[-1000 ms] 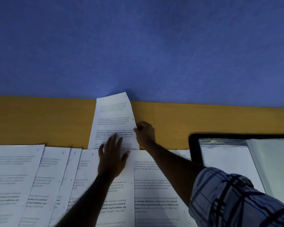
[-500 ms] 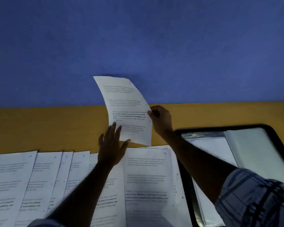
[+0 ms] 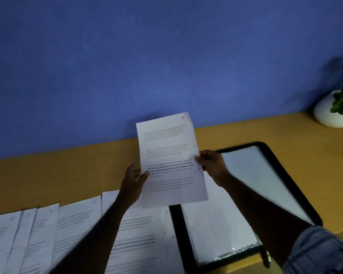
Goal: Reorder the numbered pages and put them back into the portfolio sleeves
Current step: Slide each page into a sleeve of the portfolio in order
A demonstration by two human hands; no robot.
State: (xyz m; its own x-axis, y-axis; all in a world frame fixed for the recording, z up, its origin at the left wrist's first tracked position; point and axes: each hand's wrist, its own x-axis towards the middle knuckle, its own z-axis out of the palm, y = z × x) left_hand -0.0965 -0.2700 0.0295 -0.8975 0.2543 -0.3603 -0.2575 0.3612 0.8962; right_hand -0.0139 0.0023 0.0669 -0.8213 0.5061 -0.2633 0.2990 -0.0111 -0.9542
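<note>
Right hand (image 3: 211, 164): fingers curled, pinching the right edge of the held page (image 3: 170, 151) about halfway down, thumb on the printed face.
Left hand (image 3: 134, 179): grips the left edge of the same sheet, thumb tip on the front. The other fingers are behind the paper and cannot be seen.
Held page: lifted clear of the desk (image 3: 57, 175), near upright, printed side toward the camera, top leaning a little left. Handwritten 3 in its top right corner. One paragraph in bold; body text too small to read.
Below and left: row of loose pages (image 3: 77, 224) flat on the desk, overlapping side by side, numbers blurred.
Just beside the row's right end: portfolio (image 3: 283, 175) lying open, black border, clear plastic sleeve (image 3: 246, 184) facing up; contents unclear.
Right forearm crosses over the portfolio; checked shirt cuff (image 3: 321, 252) at lower right.
Blue wall (image 3: 147, 56) behind the desk.
White pot (image 3: 331, 115) with a green plant, far right, against the wall.
</note>
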